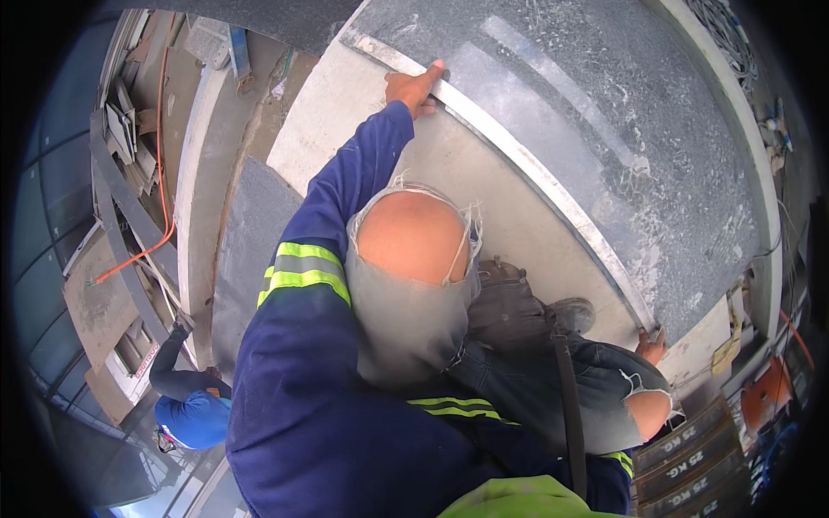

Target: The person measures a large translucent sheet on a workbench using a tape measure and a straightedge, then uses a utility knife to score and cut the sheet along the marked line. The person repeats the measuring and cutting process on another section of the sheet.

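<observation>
A dusty grey slab point(682, 138) borders pale floor point(509, 207).

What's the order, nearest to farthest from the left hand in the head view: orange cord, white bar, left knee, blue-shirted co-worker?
From the left hand:
1. White bar: in its grasp.
2. Left knee: nearer the body.
3. Orange cord: off to the left.
4. Blue-shirted co-worker: far lower left.

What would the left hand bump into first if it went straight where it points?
The left hand holds the long pale bar; just past it, the dark grey slab seems first in line, though depth is unclear.
</observation>
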